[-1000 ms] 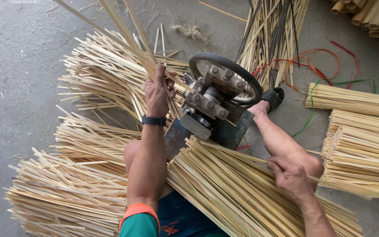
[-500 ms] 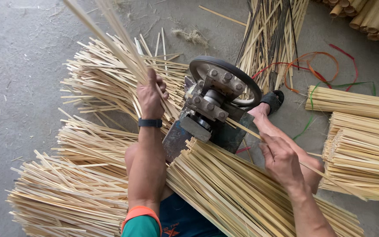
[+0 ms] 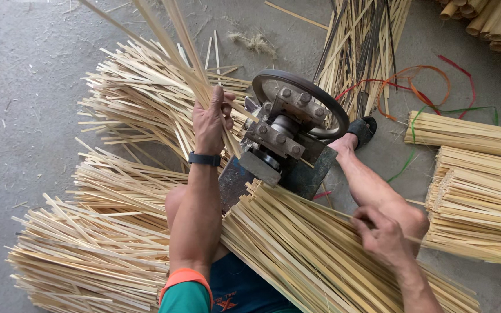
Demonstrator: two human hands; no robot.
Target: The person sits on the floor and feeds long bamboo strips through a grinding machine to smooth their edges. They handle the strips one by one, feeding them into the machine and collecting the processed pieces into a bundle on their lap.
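Left hand point(image 3: 213, 119) grips upright split strips point(image 3: 172, 46) beside the splitter point(image 3: 288, 130); right hand point(image 3: 384, 235) pinches one strip point(image 3: 326, 211) pointing toward it.

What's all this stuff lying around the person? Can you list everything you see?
Metal machine with a wheel: one, grey, centre of the floor.
Strips in the left hand: a few, pale yellow, fanning up to the top edge.
Strip pile in the lap: one, pale yellow, running to the machine.
Loose strip heaps: several, pale yellow, left side.
Tied bundles: several, pale yellow, right side.
Dark strips: one heap, brown and green, top centre.
Plastic ties: a few, red, orange and green, upper right.
Sandal: one, black, beside the machine.
Wristband: one, black, left wrist.
Left hand: grips the raised strips.
Right hand: pinches a strip from the lap pile.
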